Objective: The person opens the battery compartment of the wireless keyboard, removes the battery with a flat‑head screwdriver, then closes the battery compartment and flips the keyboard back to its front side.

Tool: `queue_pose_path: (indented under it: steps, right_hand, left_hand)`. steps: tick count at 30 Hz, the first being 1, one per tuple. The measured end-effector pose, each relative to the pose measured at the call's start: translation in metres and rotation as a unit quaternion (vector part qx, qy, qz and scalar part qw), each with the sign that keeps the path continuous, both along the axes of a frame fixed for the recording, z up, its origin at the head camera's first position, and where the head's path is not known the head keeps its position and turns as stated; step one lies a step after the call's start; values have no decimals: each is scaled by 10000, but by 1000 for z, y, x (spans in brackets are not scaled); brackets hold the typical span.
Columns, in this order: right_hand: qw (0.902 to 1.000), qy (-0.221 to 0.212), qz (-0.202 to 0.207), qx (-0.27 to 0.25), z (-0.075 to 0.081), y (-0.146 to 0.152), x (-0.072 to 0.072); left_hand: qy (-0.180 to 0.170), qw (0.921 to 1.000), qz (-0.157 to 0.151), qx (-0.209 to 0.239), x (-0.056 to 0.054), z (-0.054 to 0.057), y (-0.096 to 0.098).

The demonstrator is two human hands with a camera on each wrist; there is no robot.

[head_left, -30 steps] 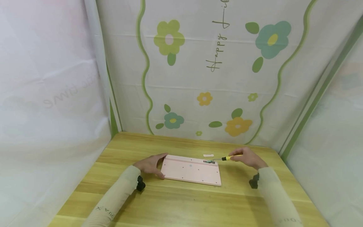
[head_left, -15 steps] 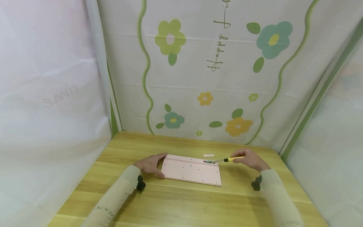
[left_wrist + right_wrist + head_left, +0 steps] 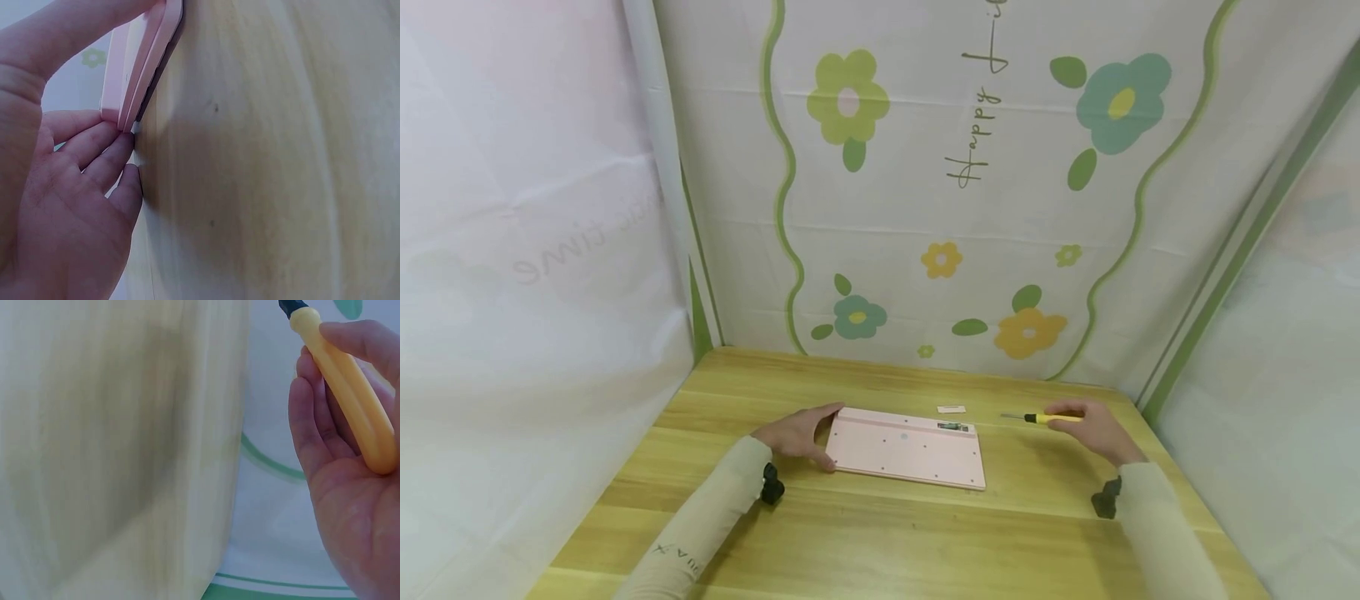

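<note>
A pink keyboard [image 3: 902, 450] lies face down on the table, several small screws dotting its back. At its far right corner the battery compartment [image 3: 952, 427] is uncovered, with something green inside. My left hand [image 3: 793, 435] grips the keyboard's left end, thumb at the near corner and fingers at the far one; the left wrist view shows these fingers [image 3: 103, 150] against its pink edge. To the right of the keyboard, my right hand [image 3: 1086, 425] holds a screwdriver [image 3: 1052, 418] by its yellow handle [image 3: 350, 394]. The screwdriver's tip points left, apart from the keyboard.
A small pale cover [image 3: 951, 409] lies just behind the keyboard. The wooden table [image 3: 850, 542] ends at a white flowered cloth [image 3: 895, 208] at the back, and white cloth walls stand at both sides.
My right hand has drawn the screwdriver away from the battery compartment, off to the right. The left hand and the keyboard stay where they were.
</note>
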State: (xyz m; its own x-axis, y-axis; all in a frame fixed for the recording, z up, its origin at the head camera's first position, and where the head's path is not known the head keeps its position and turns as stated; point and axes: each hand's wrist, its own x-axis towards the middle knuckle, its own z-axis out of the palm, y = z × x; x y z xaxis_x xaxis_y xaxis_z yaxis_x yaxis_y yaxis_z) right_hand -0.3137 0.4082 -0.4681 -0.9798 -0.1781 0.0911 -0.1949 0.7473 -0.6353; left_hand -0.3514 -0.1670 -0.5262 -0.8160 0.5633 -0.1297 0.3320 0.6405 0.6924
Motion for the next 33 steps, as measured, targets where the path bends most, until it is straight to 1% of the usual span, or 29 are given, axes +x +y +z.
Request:
queue_pose_path:
  steps: [4, 8, 13, 18, 21, 24, 26, 33]
  right_hand:
    - [9997, 170, -146, 59, -8, 9, 5]
    - [9995, 179, -273, -10, -19, 17, 10]
    - [9985, 302, -459, 36, -32, 18, 16]
    - [9975, 376, -576, 183, -41, 19, 16]
    - [9966, 524, -526, 369, -43, 20, 14]
    - [9968, 566, -374, 416, -43, 18, 14]
    - [9974, 507, -265, 445, -44, 17, 14]
    - [9978, 242, -202, 586, -55, 14, 13]
  left_hand:
    - [14, 10000, 3, -21, 0, 1, 0]
    - [24, 10000, 10, -48, 0, 2, 0]
    - [-5, 10000, 15, -28, 4, 5, 0]
    - [-12, 10000, -2, -10, 4, 4, 1]
    - [8, 10000, -13, -18, 4, 5, 1]
    - [10, 10000, -5, -27, 4, 5, 0]
    - [7, 10000, 6, -12, 4, 5, 0]
    - [8, 10000, -48, -13, 4, 5, 0]
